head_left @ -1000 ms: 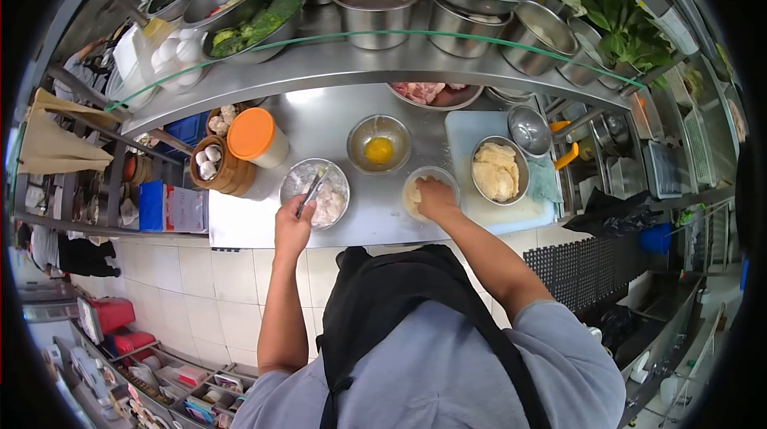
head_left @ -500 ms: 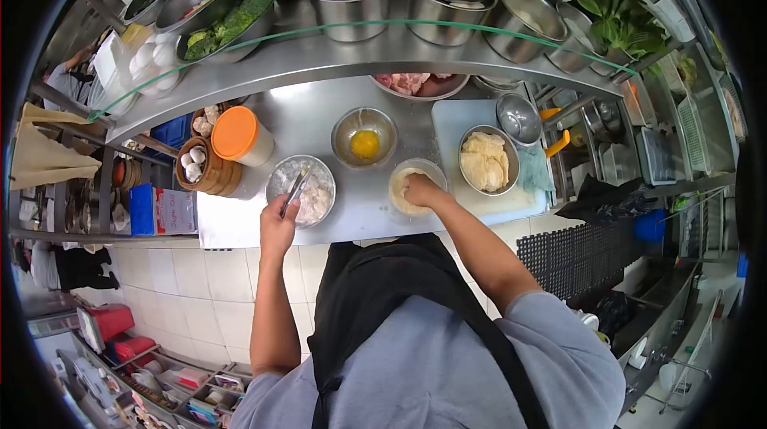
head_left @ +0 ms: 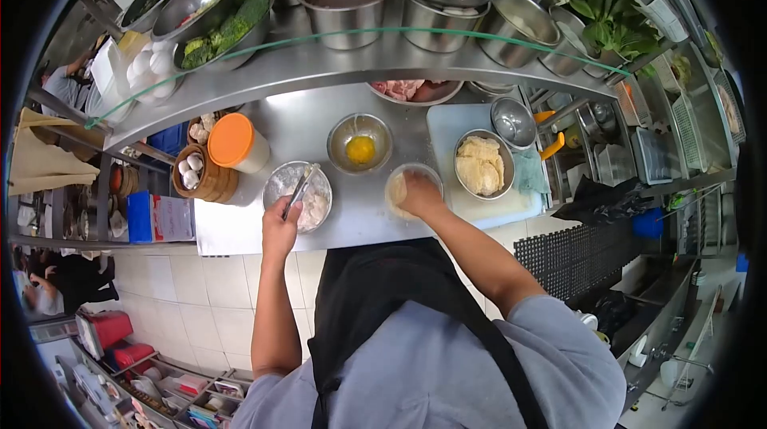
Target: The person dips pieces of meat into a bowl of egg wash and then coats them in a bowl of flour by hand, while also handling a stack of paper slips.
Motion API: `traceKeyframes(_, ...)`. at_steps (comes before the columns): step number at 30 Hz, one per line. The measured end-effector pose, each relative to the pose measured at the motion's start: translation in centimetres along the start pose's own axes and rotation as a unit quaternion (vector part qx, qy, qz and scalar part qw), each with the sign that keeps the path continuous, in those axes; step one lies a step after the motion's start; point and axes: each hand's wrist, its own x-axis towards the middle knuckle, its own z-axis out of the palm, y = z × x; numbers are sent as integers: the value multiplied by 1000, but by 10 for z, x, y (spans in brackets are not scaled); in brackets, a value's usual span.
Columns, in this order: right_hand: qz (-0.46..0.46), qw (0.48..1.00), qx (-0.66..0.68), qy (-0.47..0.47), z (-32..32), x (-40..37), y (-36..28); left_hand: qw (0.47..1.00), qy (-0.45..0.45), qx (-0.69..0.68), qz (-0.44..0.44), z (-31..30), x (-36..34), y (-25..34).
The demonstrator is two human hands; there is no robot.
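My left hand (head_left: 280, 224) is closed around metal tongs (head_left: 303, 183), their tips over a steel bowl (head_left: 327, 204) at the table's front. Pale pieces coated in white flour (head_left: 316, 204) lie in that bowl. My right hand (head_left: 421, 196) reaches down into a bowl of beige crumbs (head_left: 395, 192); its fingers are blurred and partly hidden, and whether they hold anything does not show. Between and behind these two stands a steel bowl (head_left: 336, 133) with beaten egg (head_left: 360, 149). At the right, another steel bowl (head_left: 461, 176) holds crumb-coated pieces (head_left: 482, 165).
A white cutting board (head_left: 447, 124) lies under the right-hand bowl, near a small metal bowl (head_left: 513, 121). An orange-lidded tub (head_left: 231, 141) and a bamboo steamer with eggs (head_left: 212, 183) stand left. Overhead runs a steel shelf (head_left: 304, 77) with several pots.
My right hand has shifted slightly within the crumb bowl and turned. The left hand with the tongs stays over the flour bowl. The whole view has moved a little.
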Motion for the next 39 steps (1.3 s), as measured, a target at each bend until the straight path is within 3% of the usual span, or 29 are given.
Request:
traceKeyframes(2,78,997,-16,5,-8,-1,-13,1000,-6,-11,-11,1,2,2)
traceKeyframes(8,103,995,12,6,13,19,10,1000,-9,13,-6,1,1,-4)
traceKeyframes(12,47,994,99,11,-26,17,16,1000,-7,6,-16,0,1,-3)
traceKeyframes(14,16,985,140,-104,-49,17,15,1000,-8,-10,-19,-1,1,-6)
traceKeyframes(18,51,990,32,-129,-10,33,33,1000,-9,9,-26,-2,2,-5)
traceKeyframes(20,55,976,15,-210,-2,26,23,999,-9,3,-34,-2,2,-7)
traceKeyframes(24,-10,972,9,-233,31,39,46,999,8,-5,-31,0,1,-16)
traceKeyframes(37,-71,974,-32,-211,3,42,34,991,55,-90,-87,-26,-2,-43)
traceKeyframes(39,-3,989,66,-130,0,48,31,989,52,-85,-107,-31,-11,-42)
